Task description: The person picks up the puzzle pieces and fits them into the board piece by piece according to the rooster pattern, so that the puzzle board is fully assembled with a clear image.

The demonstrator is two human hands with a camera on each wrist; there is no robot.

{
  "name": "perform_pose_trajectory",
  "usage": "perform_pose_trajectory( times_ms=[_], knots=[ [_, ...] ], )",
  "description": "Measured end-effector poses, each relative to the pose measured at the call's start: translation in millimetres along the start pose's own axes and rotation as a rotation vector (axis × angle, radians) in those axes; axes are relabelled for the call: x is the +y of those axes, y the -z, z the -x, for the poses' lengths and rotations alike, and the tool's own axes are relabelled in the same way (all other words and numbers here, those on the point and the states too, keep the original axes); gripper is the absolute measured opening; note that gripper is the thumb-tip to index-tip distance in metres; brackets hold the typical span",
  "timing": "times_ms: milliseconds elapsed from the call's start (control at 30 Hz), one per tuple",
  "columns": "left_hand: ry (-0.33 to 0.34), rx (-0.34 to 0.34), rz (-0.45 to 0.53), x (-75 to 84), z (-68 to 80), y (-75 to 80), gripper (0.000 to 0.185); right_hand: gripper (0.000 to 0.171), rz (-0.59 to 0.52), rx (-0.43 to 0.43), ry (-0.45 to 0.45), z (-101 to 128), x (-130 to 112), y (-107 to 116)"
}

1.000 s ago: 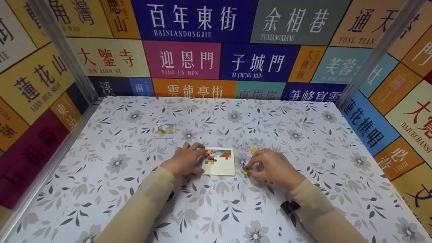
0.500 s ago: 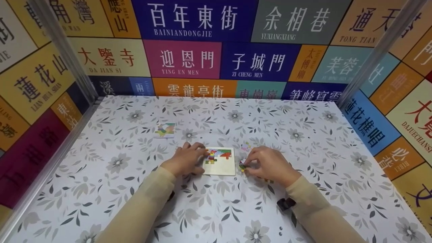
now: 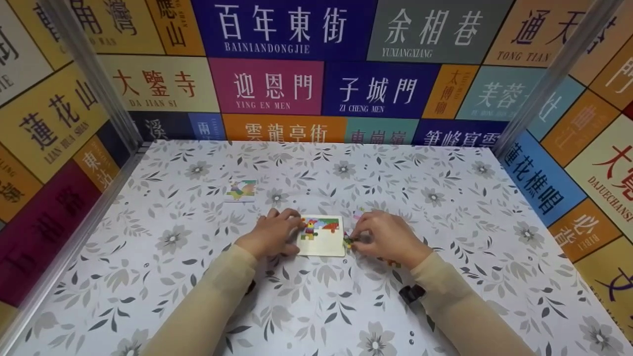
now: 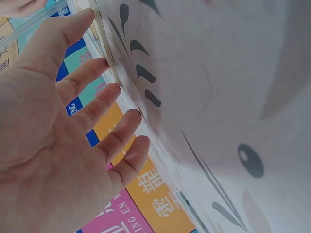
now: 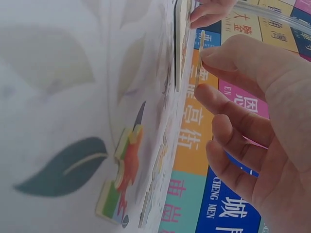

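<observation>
Left hand [image 3: 272,235] resting with straight, relaxed fingers on the left edge of the pale, flat, rectangular puzzle board [image 3: 322,237], steadying it and gripping nothing. Right hand [image 3: 388,237] pinching a small, multicoloured jigsaw piece [image 3: 350,241] between thumb and fingertips, right at the board's right edge, mid-tabletop. Piece likely very light, thin and stiff, cardboard or thin wood by the look, not fragile but easy to fumble; best taken by its outer edges with fingertips, kept flat, tabs left free. Board likewise light and rigid, prone to sliding on the smooth floral tabletop [image 3: 445,277], hence worth pinning down from the side. More loose coloured pieces [image 5: 119,177] lying flat under the right hand. Small picture card [image 3: 241,190] lying well apart, far left.
</observation>
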State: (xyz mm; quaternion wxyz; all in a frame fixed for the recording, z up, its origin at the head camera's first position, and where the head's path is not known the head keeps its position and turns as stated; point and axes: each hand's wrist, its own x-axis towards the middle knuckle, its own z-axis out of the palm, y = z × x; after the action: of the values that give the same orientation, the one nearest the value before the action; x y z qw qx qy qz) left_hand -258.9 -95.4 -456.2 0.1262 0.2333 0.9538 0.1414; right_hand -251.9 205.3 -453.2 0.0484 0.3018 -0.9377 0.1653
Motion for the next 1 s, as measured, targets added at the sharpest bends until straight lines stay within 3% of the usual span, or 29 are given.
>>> perform_pose_trajectory(
  times_ms=[400,1000],
  knots=[
    [0.025,-0.026,-0.006,0.5,-1.7,0.3,0.060,0.012,-0.029,-0.015,0.004,-8.8,-2.1,-3.2],
    [0.011,-0.008,0.010,0.8,-0.4,0.6,0.058,0.010,0.008,-0.017,0.052,-21.0,-4.1,-13.9]
  ],
)
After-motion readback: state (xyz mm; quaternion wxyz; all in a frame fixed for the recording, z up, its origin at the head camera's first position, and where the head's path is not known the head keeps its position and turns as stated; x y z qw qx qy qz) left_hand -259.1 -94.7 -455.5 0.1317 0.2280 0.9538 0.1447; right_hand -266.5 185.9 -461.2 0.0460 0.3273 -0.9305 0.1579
